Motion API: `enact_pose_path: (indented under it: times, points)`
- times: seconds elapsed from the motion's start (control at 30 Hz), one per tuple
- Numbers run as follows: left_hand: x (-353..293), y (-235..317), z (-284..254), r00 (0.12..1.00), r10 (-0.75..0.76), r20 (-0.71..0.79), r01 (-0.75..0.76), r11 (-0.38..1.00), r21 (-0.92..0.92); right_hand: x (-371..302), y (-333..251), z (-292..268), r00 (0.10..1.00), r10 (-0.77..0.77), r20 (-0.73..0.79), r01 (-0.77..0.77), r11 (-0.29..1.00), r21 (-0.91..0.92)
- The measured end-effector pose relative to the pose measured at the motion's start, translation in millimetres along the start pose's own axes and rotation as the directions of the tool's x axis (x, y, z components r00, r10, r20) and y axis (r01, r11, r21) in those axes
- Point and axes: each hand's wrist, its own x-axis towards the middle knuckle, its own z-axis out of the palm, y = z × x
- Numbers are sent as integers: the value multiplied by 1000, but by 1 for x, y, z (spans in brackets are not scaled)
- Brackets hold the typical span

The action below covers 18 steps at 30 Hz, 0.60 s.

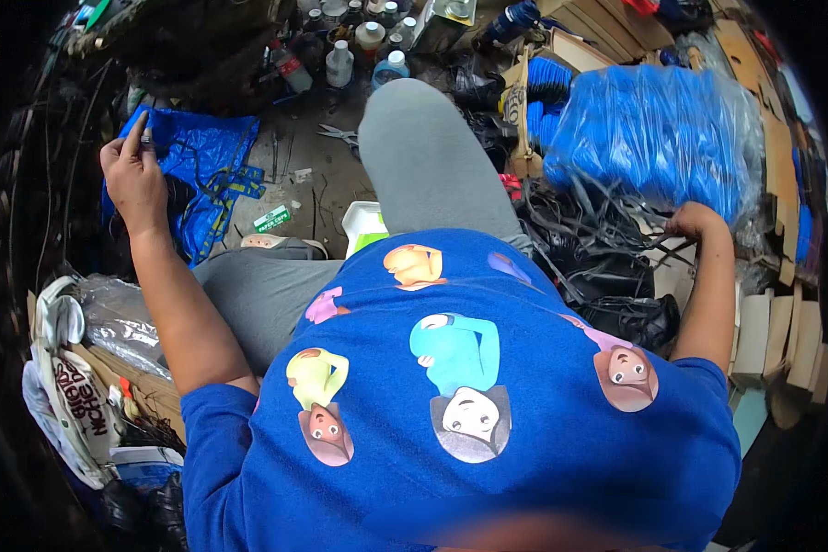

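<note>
On the far left, my left hand [136,179] is over a crumpled blue plastic bag [202,138]. One finger points away from me and the others look partly bent, with nothing visible in them. A dark item, hard to make out, lies beside it on the bag. At the right, my right hand [697,221] has its fingers curled at the edge of a tangled heap of black straps [584,221], and it seems to pinch one strap end. A plastic-wrapped bundle of blue items [653,133] sits just beyond that hand.
Several bottles [339,64] stand at the back. Scissors [339,135] and a small green packet [271,218] lie on the floor. Black shoes [630,317] lie under the straps. Boxes [777,336] line the right; a white printed bag [69,396] stands at the left.
</note>
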Motion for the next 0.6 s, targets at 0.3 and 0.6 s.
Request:
enact_pose_path:
  times: [0.3, 0.6]
  points:
    - [20, 136, -68, 908, 299, 295, -33, 751, -659, -102, -146, -81, 383, -585, -715, 865, 500, 55]
    - [52, 138, -140, 958, 225, -176, -284, 686, -670, -224, -361, -106, -484, -807, -339, 394, -547, 739]
